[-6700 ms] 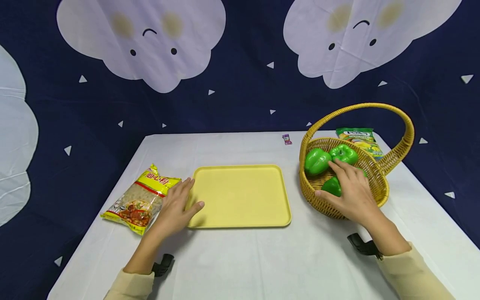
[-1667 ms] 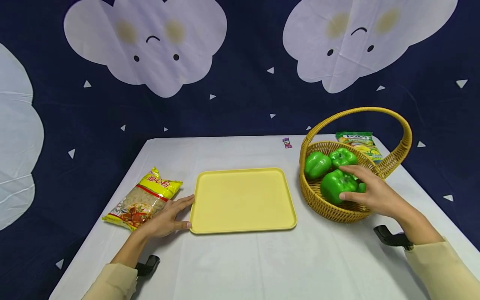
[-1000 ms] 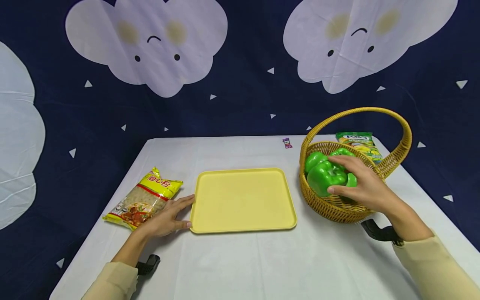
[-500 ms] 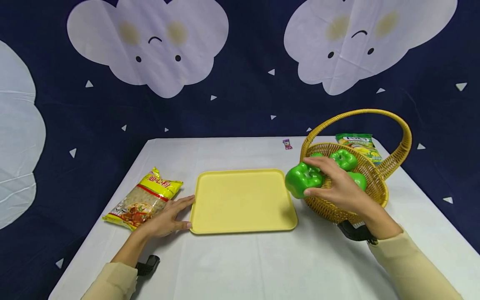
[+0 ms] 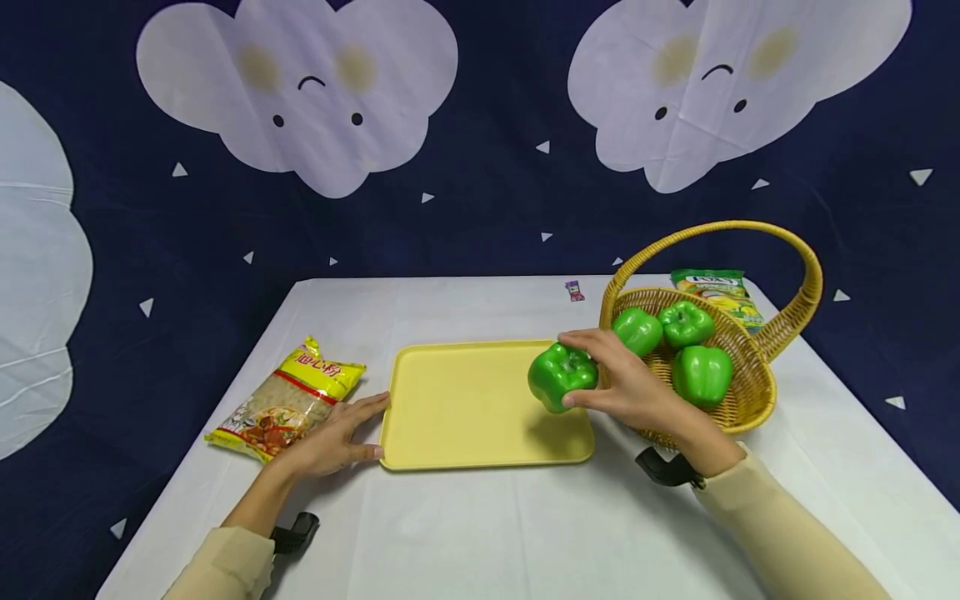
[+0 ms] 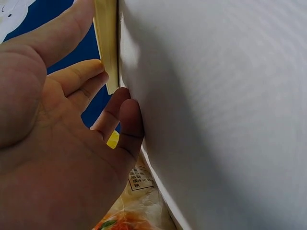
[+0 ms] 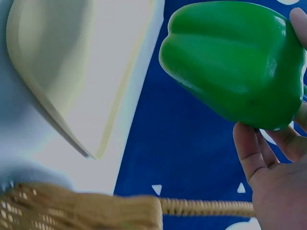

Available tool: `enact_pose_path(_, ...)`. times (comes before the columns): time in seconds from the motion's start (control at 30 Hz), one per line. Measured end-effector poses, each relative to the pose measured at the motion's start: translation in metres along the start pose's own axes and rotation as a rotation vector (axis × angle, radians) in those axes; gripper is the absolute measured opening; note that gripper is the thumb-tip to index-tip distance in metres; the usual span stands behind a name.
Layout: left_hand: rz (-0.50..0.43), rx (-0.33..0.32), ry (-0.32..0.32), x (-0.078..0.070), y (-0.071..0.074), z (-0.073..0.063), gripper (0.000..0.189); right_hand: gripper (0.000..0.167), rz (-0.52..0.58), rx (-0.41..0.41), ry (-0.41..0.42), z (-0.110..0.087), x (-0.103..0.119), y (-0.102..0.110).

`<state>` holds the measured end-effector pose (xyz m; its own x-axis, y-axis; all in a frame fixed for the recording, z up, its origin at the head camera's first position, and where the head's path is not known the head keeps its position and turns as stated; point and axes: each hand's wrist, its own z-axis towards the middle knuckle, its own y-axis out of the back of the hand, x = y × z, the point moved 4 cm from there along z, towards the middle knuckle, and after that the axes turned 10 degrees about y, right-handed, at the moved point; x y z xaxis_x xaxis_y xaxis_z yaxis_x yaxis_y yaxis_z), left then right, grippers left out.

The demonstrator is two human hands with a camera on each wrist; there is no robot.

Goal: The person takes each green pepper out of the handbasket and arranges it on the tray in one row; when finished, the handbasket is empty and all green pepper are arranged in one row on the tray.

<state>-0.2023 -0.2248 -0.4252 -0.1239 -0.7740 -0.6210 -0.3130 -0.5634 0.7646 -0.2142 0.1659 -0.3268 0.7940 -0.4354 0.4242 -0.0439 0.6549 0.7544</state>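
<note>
My right hand (image 5: 633, 385) pinches a glossy green bell pepper (image 5: 557, 380) between thumb and fingers. In the head view the pepper is above the right part of a yellow rectangular tray (image 5: 457, 408), its shadow on the tray. The right wrist view shows the green bell pepper (image 7: 235, 62) large, with fingertips under its side. My left hand (image 5: 333, 440) lies at the tray's left edge, fingers and thumb touching the rim; in the left wrist view its fingers (image 6: 84, 76) are extended beside it. Three more green peppers (image 5: 702, 375) sit in a wicker basket (image 5: 763, 408).
The basket's tall hoop handle (image 5: 731, 225) arches over it at the right. A yellow food packet (image 5: 288, 400) lies left of the tray, beside my left hand. Behind the basket is a green packet (image 5: 723, 292). A small purple wrapped sweet (image 5: 574, 291) lies at the table's back.
My right hand has lifted a bell pepper from the basket and carried it left over the tray. My left hand came to the tray's left edge earlier and stays there.
</note>
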Motion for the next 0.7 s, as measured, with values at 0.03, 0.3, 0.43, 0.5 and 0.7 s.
enact_pose_path(0.03, 0.003, -0.002, 0.001, 0.000, 0.000, 0.000, 0.076, 0.076, 0.000, 0.003, 0.002, 0.001, 0.000, -0.003)
enact_pose_path(0.3, 0.004, -0.007, -0.011, -0.002, 0.000, -0.001, 0.075, 0.075, 0.021, 0.037, -0.006, 0.013, 0.001, -0.022)
enact_pose_path(0.43, 0.005, -0.010, -0.017, -0.002, 0.000, -0.001, 0.075, 0.075, 0.034, 0.051, -0.018, 0.019, 0.001, -0.031)
enact_pose_path(0.5, 0.002, -0.011, -0.015, -0.002, 0.000, -0.001, 0.075, 0.075, 0.039, 0.056, -0.023, 0.022, 0.001, -0.036)
enact_pose_path(0.7, 0.010, -0.011, -0.012, -0.001, 0.000, -0.001, 0.075, 0.074, 0.047, 0.063, -0.025, 0.029, 0.001, -0.052)
